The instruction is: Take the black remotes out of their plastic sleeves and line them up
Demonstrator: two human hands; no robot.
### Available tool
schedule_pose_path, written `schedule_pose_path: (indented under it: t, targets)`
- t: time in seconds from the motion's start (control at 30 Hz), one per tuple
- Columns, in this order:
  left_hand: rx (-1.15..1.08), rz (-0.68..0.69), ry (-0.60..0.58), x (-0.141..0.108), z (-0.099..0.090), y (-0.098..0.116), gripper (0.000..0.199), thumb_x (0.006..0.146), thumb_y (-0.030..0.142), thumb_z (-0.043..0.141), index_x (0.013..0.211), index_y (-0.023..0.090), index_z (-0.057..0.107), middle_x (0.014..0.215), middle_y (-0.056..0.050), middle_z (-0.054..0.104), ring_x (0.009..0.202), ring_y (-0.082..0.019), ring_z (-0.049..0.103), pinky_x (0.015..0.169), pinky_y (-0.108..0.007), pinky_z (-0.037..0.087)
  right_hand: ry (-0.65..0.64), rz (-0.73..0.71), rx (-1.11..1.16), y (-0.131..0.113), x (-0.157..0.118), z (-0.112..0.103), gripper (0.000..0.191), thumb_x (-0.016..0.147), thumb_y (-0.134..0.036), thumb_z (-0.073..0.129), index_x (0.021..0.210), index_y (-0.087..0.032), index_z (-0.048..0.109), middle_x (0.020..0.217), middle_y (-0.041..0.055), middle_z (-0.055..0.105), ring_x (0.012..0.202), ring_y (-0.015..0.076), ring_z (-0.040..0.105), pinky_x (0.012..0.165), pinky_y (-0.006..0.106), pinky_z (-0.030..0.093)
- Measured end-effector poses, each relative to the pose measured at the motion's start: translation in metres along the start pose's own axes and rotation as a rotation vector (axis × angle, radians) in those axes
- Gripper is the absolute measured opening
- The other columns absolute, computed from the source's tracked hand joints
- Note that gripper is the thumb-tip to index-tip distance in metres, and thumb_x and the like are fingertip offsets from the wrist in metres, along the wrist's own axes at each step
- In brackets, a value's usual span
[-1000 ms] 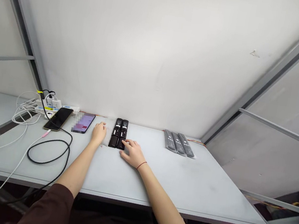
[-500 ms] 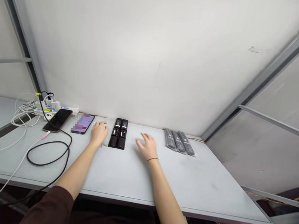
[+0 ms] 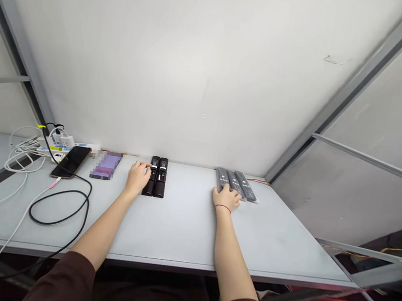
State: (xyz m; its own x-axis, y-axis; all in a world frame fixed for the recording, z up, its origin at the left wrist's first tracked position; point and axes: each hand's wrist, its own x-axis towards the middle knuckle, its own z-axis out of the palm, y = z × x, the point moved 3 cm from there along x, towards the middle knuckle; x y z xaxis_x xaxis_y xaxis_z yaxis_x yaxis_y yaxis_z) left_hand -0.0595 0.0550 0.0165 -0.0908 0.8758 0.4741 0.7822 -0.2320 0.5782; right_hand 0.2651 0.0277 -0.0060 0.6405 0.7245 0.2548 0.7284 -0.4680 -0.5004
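"Black plastic, in the head view, the only one: two bare remotes (image 3: 158, 191) lie side by side on the pale table (image 3: 180, 233), apparently backs up, with battery bays uncovered."

"And the hands?"

"The left hand (image 3: 138, 178) has its fingertips at the left edge of that pair, loosely curled. Whether it pinches anything, I can't tell. The right hand (image 3: 227, 198) is spread over the near ends of three sleeved remotes (image 3: 245, 185), mostly on the left and middle ones. I can't tell if it has a hold there either."

"Which step would you call it?"

"Reaching to the sleeved row, I'd judge, with the left hand beside the bare pair. Taking one from there would call for fingers closing on a single sleeve, since the three sit touching or nearly so and the film looks slippery."

"Any writing?"

"Small white labels (image 3: 162, 169) on the bare pair, too tiny to read. No brand shows. The lit phone (image 3: 111, 164) is pixelated, the power strip's (image 3: 89, 146) blue print is illegible, and I can't make out words in the wall scribble (image 3: 330, 59)."
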Motion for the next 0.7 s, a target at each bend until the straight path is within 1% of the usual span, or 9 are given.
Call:
schedule_pose_path:
  t: [0.07, 0.17, 0.23, 0.27, 0.37, 0.47, 0.57, 0.63, 0.7]
  targets:
    - [-0.03, 0.064, -0.001, -0.002, 0.002, 0.006, 0.024, 0.084, 0.02, 0.043, 0.093, 0.02, 0.065, 0.096, -0.006, 0.061, 0.097, -0.02, 0.054, 0.092, -0.033, 0.041, -0.02, -0.008, 0.045, -0.001, 0.0, -0.001, 0.029, 0.075, -0.025, 0.056, 0.102, -0.016, 0.06, 0.111, 0.0185, 0.049, 0.113, 0.0347, 0.039, 0.089, 0.049, 0.034]
    - [-0.068, 0.131, -0.02, -0.005, 0.005, 0.015, 0.024, 0.084, 0.02, 0.042, 0.092, 0.02, 0.065, 0.096, -0.005, 0.062, 0.096, -0.019, 0.055, 0.092, -0.032, 0.041, -0.116, 0.078, 0.418, -0.003, -0.001, 0.001, 0.036, 0.067, -0.017, 0.06, 0.102, -0.017, 0.053, 0.112, 0.0163, 0.048, 0.112, 0.0306, 0.042, 0.085, 0.042, 0.04]
    - [-0.089, 0.159, -0.036, -0.007, 0.005, 0.019, 0.023, 0.084, 0.019, 0.043, 0.092, 0.02, 0.064, 0.096, -0.005, 0.063, 0.096, -0.019, 0.055, 0.092, -0.032, 0.041, -0.217, 0.17, 0.688, -0.006, -0.002, 0.005, 0.045, 0.065, -0.017, 0.061, 0.106, -0.019, 0.046, 0.107, 0.013, 0.052, 0.104, 0.0264, 0.049, 0.073, 0.035, 0.046]
    - [-0.097, 0.17, -0.042, -0.008, 0.006, 0.021, 0.023, 0.084, 0.019, 0.043, 0.092, 0.02, 0.064, 0.096, -0.005, 0.063, 0.096, -0.019, 0.055, 0.092, -0.032, 0.041, -0.273, 0.202, 0.767, -0.009, -0.004, 0.007, 0.045, 0.065, -0.019, 0.061, 0.107, -0.02, 0.043, 0.101, 0.0106, 0.055, 0.095, 0.0238, 0.054, 0.064, 0.031, 0.047]
    - [-0.12, 0.184, -0.061, -0.01, 0.006, 0.024, 0.023, 0.084, 0.019, 0.042, 0.091, 0.02, 0.064, 0.096, -0.005, 0.063, 0.095, -0.018, 0.056, 0.091, -0.032, 0.042, -0.463, 0.22, 0.894, -0.018, -0.009, 0.012, 0.031, 0.068, -0.022, 0.062, 0.095, -0.02, 0.047, 0.081, 0.0054, 0.06, 0.065, 0.0154, 0.056, 0.042, 0.021, 0.039]
    - [-0.144, 0.188, -0.097, -0.011, 0.008, 0.027, 0.023, 0.084, 0.019, 0.042, 0.09, 0.02, 0.064, 0.097, -0.005, 0.064, 0.095, -0.018, 0.057, 0.09, -0.031, 0.042, -0.699, 0.205, 1.06, -0.03, -0.018, 0.013, 0.016, 0.071, -0.025, 0.064, 0.08, -0.018, 0.053, 0.076, 0.0058, 0.062, 0.052, 0.0098, 0.051, 0.034, 0.018, 0.028]
    - [-0.208, 0.185, -0.151, -0.015, 0.013, 0.033, 0.024, 0.085, 0.023, 0.042, 0.092, 0.02, 0.065, 0.096, -0.005, 0.064, 0.093, -0.018, 0.058, 0.088, -0.031, 0.043, -0.892, 0.189, 1.181, -0.043, -0.032, 0.01, 0.018, 0.072, -0.031, 0.065, 0.074, -0.017, 0.055, 0.074, 0.0062, 0.063, 0.051, 0.0093, 0.052, 0.033, 0.018, 0.028]
    - [-0.302, 0.161, -0.203, -0.019, 0.019, 0.038, 0.025, 0.086, 0.029, 0.044, 0.096, 0.019, 0.064, 0.096, -0.006, 0.064, 0.091, -0.019, 0.059, 0.086, -0.032, 0.044, -0.991, 0.156, 1.228, -0.054, -0.045, 0.008, 0.021, 0.071, -0.033, 0.068, 0.075, -0.016, 0.057, 0.073, 0.006, 0.064, 0.057, 0.0109, 0.057, 0.04, 0.019, 0.038]
    - [-0.457, 0.103, -0.286, -0.024, 0.027, 0.044, 0.03, 0.086, 0.038, 0.044, 0.098, 0.019, 0.064, 0.097, -0.007, 0.065, 0.09, -0.019, 0.06, 0.085, -0.032, 0.045, -1.088, 0.099, 1.257, -0.067, -0.061, 0.008, 0.025, 0.067, -0.034, 0.073, 0.079, -0.015, 0.06, 0.075, 0.0057, 0.065, 0.063, 0.013, 0.06, 0.053, 0.023, 0.047]
